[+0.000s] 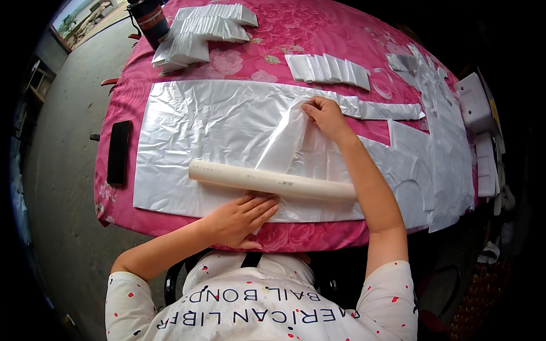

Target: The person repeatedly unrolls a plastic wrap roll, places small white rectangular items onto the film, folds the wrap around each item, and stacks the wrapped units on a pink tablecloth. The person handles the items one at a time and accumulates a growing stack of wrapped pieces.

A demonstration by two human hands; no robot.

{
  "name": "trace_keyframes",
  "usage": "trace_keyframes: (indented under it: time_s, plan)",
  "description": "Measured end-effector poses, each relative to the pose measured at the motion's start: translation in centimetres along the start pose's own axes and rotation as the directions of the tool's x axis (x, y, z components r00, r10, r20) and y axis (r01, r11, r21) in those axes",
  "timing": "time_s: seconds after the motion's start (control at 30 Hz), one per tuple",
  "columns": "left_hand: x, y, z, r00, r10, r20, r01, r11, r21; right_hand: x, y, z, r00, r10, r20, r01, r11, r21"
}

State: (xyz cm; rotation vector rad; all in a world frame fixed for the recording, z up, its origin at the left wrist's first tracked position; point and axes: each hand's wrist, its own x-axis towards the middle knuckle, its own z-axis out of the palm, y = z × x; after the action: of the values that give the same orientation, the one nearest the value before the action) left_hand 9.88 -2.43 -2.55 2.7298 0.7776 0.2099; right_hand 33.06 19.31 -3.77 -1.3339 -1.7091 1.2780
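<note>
A broad stack of shiny, whitish plastic sheets covers the near half of the table. Across it lies a cream-coloured plastic pipe, slanting slightly down to the right, its right end hidden behind my right forearm. My right hand pinches the raised corner of a thin plastic sheet, which stretches from the fingers down to the pipe. Just below the pipe my left hand rests flat on the stack near its front edge, fingers stretched out.
A black phone lies at the left. Folded plastic packets are piled at the far left beside a dark bottle; a row of packets sits farther right. More plastic sheets hang over the right edge, near white boxes.
</note>
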Motion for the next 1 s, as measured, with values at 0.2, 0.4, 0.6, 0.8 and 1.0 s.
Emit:
trace_keyframes:
  time_s: [0.2,0.4,0.6,0.8,1.0]
  plan:
    - [0.2,1.7,1.4,0.999,-0.052,-0.005,0.053,0.995,0.084,-2.8,-2.7,1.3,0.920,-0.075,-0.385,-0.011,0.976,-0.218]
    - [0.7,4.2,2.9,0.989,-0.135,-0.069,0.139,0.989,0.057,-15.1,-4.5,5.0,0.881,-0.403,0.250,0.474,0.754,-0.455]
    - [0.9,5.2,3.3,0.986,-0.162,-0.045,0.163,0.986,0.031,-14.4,-1.4,0.9,0.909,-0.416,0.013,0.307,0.647,-0.698]
    - [0.3,3.6,1.6,0.996,-0.031,-0.078,0.026,0.997,-0.073,-13.1,0.1,-5.5,0.872,-0.384,-0.304,0.025,0.655,-0.755]
    - [0.3,3.6,3.1,0.994,-0.106,0.020,0.106,0.994,0.001,-18.0,-3.7,2.2,0.918,-0.357,0.174,0.391,0.738,-0.550]
